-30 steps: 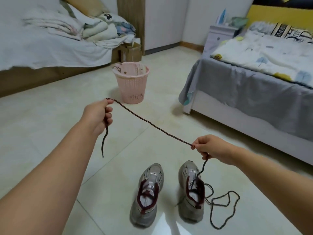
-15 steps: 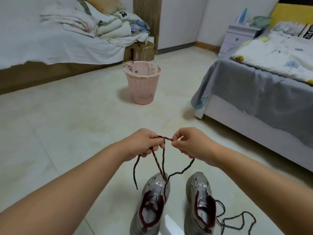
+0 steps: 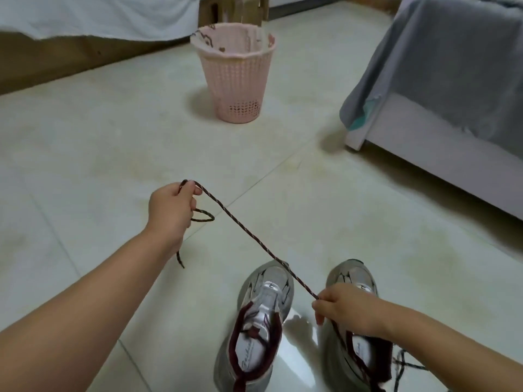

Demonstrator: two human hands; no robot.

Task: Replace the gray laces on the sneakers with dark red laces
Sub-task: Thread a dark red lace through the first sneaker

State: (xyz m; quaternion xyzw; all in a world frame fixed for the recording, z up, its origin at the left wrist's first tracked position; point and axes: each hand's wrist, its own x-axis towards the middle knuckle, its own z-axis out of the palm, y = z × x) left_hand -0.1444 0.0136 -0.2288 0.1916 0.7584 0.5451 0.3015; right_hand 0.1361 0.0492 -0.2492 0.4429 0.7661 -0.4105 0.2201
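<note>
Two grey sneakers with dark red collars stand side by side on the floor tiles, the left sneaker [image 3: 263, 315] and the right sneaker [image 3: 356, 281], both without laces in their eyelets. A dark speckled lace [image 3: 254, 239] runs taut between my hands. My left hand [image 3: 172, 210] grips one end of it, with a small loop and a short tail hanging below the fist. My right hand [image 3: 345, 309] pinches the lace lower down, over the right sneaker. More lace [image 3: 404, 363] lies on the floor to the right of that shoe.
A pink plastic basket [image 3: 237, 80] stands on the floor ahead. A bed with a grey cover [image 3: 441, 80] is at the right. Another bed with a white sheet [image 3: 93, 18] lines the back left, with a cardboard box [image 3: 235, 8] beside it.
My hands were together half a second ago, folding the lace. They have drawn apart, the left one up and left, the right one down over the right sneaker, pulling the lace taut.
</note>
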